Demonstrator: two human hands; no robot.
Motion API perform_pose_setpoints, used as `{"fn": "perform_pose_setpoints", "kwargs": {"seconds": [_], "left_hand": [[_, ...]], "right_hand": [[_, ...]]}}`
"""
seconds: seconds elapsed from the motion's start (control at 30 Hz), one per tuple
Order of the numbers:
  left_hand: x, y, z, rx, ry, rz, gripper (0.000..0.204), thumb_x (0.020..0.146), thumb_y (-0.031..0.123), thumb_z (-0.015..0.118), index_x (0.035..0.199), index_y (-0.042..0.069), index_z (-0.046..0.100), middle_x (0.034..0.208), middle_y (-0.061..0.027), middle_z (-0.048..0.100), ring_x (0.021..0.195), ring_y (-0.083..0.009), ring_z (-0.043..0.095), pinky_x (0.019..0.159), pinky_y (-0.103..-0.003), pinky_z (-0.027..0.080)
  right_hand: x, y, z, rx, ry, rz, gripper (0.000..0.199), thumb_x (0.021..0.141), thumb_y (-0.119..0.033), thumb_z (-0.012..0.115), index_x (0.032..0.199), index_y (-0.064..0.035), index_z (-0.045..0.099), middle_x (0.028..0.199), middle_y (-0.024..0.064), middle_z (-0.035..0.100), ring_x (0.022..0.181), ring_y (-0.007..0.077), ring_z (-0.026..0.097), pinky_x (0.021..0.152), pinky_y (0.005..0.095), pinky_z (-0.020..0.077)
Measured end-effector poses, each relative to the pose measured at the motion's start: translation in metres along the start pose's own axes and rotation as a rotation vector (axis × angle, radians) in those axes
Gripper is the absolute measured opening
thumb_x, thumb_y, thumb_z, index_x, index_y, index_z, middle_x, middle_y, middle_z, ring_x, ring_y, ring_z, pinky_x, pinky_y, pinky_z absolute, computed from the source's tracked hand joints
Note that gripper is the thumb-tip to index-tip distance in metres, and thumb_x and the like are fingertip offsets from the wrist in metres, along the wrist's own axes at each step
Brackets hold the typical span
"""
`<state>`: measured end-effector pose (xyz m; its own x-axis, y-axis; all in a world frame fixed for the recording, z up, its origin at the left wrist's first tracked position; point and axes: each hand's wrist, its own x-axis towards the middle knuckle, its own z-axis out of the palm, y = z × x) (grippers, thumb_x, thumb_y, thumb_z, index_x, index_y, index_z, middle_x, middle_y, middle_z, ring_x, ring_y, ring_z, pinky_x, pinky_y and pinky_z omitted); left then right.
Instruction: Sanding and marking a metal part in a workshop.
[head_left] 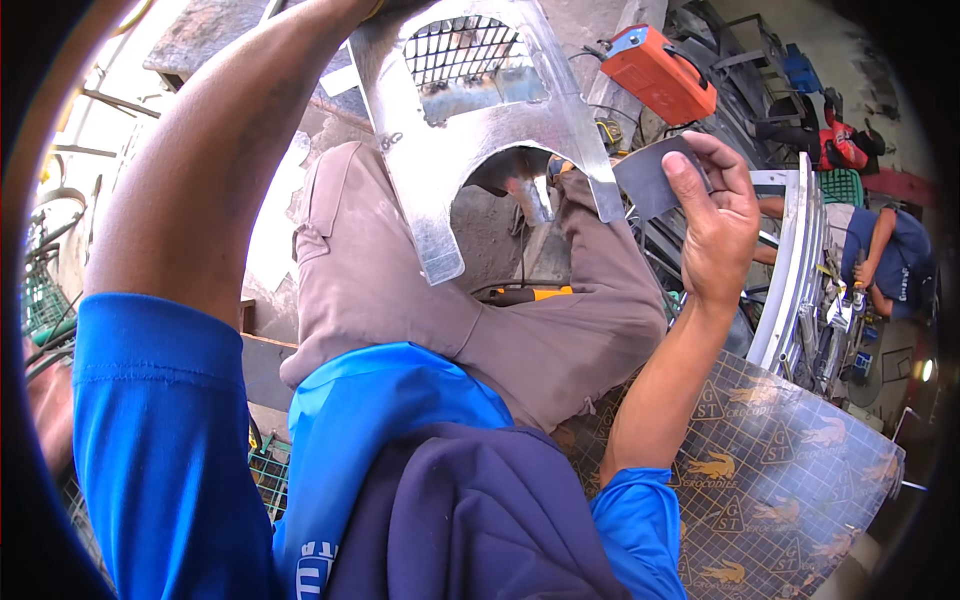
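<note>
A bare silver sheet-metal plate (pixel 430 180) stands in front of my knees, with a squarish opening near its top and a rounded cut-out at its lower edge. My right hand (pixel 720 215) pinches a small dark grey sheet, which looks like sandpaper (pixel 646 182), between thumb and fingers. That sheet is beside the plate's right lower leg; whether they touch I cannot tell. My left arm (pixel 215 170) reaches up past the plate's upper left corner. At the top edge only a dark sliver of my left hand (pixel 398 9) shows, its fingers hidden.
An orange box-shaped machine (pixel 660 73) with a handle sits beyond the plate. A yellow-and-black tool (pixel 525 295) lies between my legs. At the right is a dark printed board (pixel 770 470), with curved metal strips (pixel 790 270) behind it. Another person (pixel 890 255) works at far right.
</note>
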<state>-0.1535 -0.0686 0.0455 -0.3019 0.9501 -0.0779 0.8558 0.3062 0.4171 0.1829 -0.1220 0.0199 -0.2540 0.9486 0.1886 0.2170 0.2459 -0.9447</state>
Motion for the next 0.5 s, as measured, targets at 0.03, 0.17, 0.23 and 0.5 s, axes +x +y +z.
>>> {"fn": "perform_pose_setpoints", "kwargs": {"seconds": [0.03, 0.17, 0.23, 0.5], "left_hand": [[0.0, 0.0, 0.0, -0.003, -0.001, 0.002, 0.062, 0.101, 0.045, 0.039, 0.128, -0.002, 0.068, 0.133, -0.0248, 0.066, 0.127, -0.0399, 0.062, 0.111, -0.048, 0.044], [0.002, -0.002, 0.002, 0.021, 0.019, 0.011, 0.062, 0.101, 0.046, 0.039, 0.129, -0.001, 0.068, 0.134, -0.0241, 0.066, 0.127, -0.0393, 0.061, 0.111, -0.048, 0.043], [0.01, -0.004, 0.006, 0.044, 0.02, -0.018, 0.063, 0.1, 0.046, 0.039, 0.129, -0.001, 0.068, 0.134, -0.0242, 0.066, 0.128, -0.0392, 0.061, 0.111, -0.047, 0.043], [0.015, -0.007, 0.01, 0.014, 0.014, -0.031, 0.063, 0.099, 0.047, 0.04, 0.128, -0.001, 0.069, 0.135, -0.0247, 0.066, 0.128, -0.0401, 0.06, 0.112, -0.047, 0.043]], "right_hand": [[0.0, 0.0, 0.001, -0.025, 0.021, -0.06, 0.036, 0.095, -0.003, 0.075, 0.129, 0.0008, 0.064, 0.116, 0.0056, 0.069, 0.104, 0.01, 0.064, 0.095, 0.0247, 0.0496], [-0.005, -0.006, 0.017, -0.196, 0.024, -0.081, 0.033, 0.095, -0.003, 0.075, 0.126, 0.0, 0.065, 0.116, 0.005, 0.069, 0.105, 0.0098, 0.063, 0.096, 0.0254, 0.0493], [-0.006, -0.007, 0.029, -0.045, 0.063, -0.049, 0.029, 0.096, -0.004, 0.076, 0.123, 0.0008, 0.065, 0.112, 0.0054, 0.07, 0.101, 0.0093, 0.064, 0.093, 0.0239, 0.0503], [-0.011, 0.02, 0.035, 0.086, 0.228, -0.021, 0.023, 0.096, -0.006, 0.077, 0.114, 0.0011, 0.064, 0.094, 0.0013, 0.069, 0.082, 0.0038, 0.062, 0.073, 0.018, 0.0484]]}}
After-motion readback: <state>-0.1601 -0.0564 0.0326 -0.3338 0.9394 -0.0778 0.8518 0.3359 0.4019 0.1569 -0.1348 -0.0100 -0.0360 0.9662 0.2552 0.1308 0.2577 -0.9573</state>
